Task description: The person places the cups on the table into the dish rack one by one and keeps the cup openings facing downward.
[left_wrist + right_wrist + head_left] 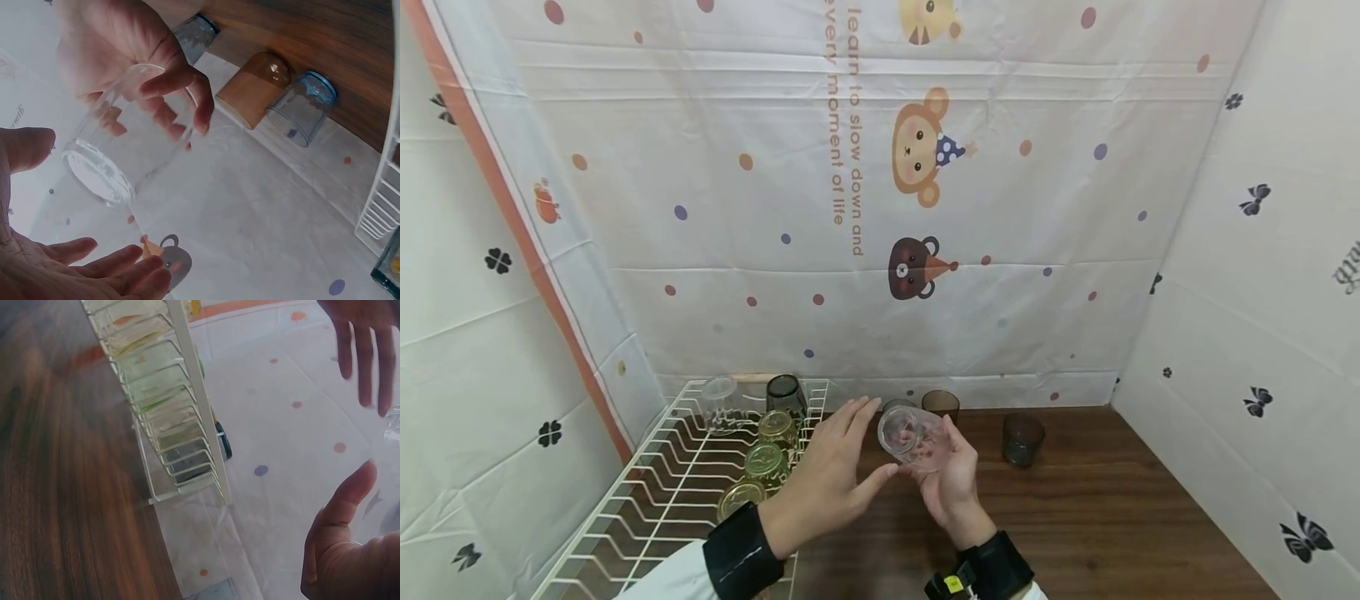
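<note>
A clear glass [917, 437] is tilted above the table, its thick base toward the left hand. My right hand [953, 492] holds it near the rim, fingers and thumb curled round its side, as the left wrist view also shows. Beside the base is my left hand [827, 479], its fingers stretched out and its thumb spread away from them. In the left wrist view the left palm [56, 269] faces the glass [119, 144] with a gap between them. The right wrist view catches only a sliver of the glass at its right edge.
At left stands a white wire rack [698, 451] with a clear glass [721, 400], a dark glass [786, 396] and several yellow-green glasses [765, 461]. Behind the hands are a brown glass [942, 405] and a bluish glass [303, 106]. Another dark glass [1023, 440] stands right on the wooden table [1090, 517].
</note>
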`<act>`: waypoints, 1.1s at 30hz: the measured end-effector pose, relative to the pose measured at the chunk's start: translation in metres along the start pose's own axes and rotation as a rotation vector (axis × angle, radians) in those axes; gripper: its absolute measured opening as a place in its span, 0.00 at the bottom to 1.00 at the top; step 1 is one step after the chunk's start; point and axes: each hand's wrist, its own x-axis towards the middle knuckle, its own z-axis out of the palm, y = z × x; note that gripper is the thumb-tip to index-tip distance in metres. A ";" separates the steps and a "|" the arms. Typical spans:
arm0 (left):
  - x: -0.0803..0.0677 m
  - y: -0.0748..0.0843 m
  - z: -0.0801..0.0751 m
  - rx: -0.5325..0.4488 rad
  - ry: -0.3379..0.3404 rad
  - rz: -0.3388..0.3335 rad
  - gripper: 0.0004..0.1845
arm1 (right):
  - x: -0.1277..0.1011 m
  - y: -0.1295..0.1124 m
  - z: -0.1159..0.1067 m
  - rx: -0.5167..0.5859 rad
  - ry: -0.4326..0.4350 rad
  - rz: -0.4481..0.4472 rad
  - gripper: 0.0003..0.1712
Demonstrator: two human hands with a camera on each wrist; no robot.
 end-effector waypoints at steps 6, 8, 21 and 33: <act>0.004 0.003 0.004 -0.028 -0.042 -0.013 0.45 | -0.005 0.006 0.009 -0.026 -0.111 0.004 0.30; 0.005 0.004 0.004 -0.028 -0.057 -0.008 0.43 | -0.007 0.007 0.013 -0.046 -0.145 0.001 0.30; 0.002 0.001 0.005 -0.018 -0.065 0.004 0.39 | -0.011 0.006 0.018 -0.050 -0.175 0.078 0.31; -0.003 -0.009 0.001 -0.067 -0.089 -0.014 0.41 | -0.010 0.013 0.021 -0.122 -0.156 0.082 0.25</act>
